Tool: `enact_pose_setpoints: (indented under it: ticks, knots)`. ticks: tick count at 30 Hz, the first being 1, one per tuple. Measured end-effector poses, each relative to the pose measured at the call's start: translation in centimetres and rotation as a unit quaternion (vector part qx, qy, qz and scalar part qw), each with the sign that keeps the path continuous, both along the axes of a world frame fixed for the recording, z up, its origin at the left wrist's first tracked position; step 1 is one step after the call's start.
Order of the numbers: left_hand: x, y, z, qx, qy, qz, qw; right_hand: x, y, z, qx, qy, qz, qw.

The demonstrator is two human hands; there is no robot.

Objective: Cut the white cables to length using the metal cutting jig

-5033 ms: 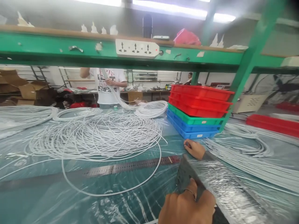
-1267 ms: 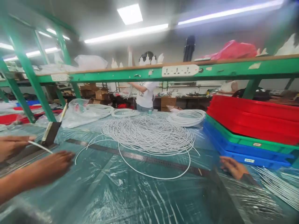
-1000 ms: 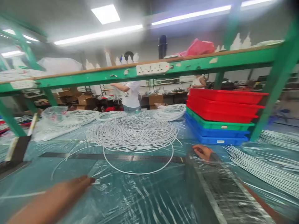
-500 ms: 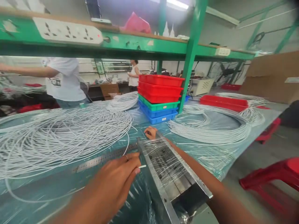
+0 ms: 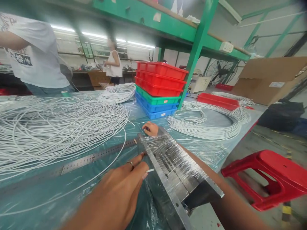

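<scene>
My left hand (image 5: 120,188) is closed in a pinch on a thin white cable (image 5: 150,170). A short end of it pokes out past the thumb towards the metal fixture (image 5: 165,179), a long frame wrapped in clear film. The left fingertips are close to the fixture's left side. My right forearm runs along the fixture's far right side. At its far end, my right hand (image 5: 151,128) has its fingers curled; what lies in them, if anything, is hidden. A steel ruler (image 5: 93,158) lies flat on the table, reaching up to the fixture.
Large coils of white cable (image 5: 59,127) cover the left; another coil (image 5: 203,132) lies right. Stacked red, green and blue trays (image 5: 160,83) stand by a green post (image 5: 196,48). A red stool (image 5: 271,179) is at right. Co-workers (image 5: 35,60) stand behind the table.
The view has shifted, bringing more of the red stool and ruler into sight. Both hands keep nearly the same places beside the fixture, the left still with the cable.
</scene>
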State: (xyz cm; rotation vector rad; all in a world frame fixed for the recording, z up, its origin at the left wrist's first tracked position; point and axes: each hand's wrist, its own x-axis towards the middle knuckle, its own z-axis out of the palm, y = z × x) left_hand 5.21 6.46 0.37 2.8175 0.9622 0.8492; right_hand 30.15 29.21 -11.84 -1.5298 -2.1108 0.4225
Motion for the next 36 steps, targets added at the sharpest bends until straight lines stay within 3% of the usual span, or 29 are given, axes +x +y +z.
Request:
enact_pose_setpoints:
  ticks: [4,9,28,36]
  knots:
    - [0.2,0.0,0.0,0.001,-0.003,0.004,1.0,-0.2,-0.4,0.7,-0.003,-0.009,-0.001,1.0]
    - [0.3,0.1,-0.1,-0.061,0.027,0.005,0.998,0.3,-0.5,0.8,0.01,-0.008,0.039,0.999]
    - [1.1,-0.4,-0.4,-0.185,0.052,0.036,0.981,0.9,2.0,-1.8,0.071,0.005,0.086,0.994]
    - [2.0,-0.2,0.6,-0.229,0.169,0.057,0.957,1.4,2.8,-2.4,0.063,-0.007,0.098,0.993]
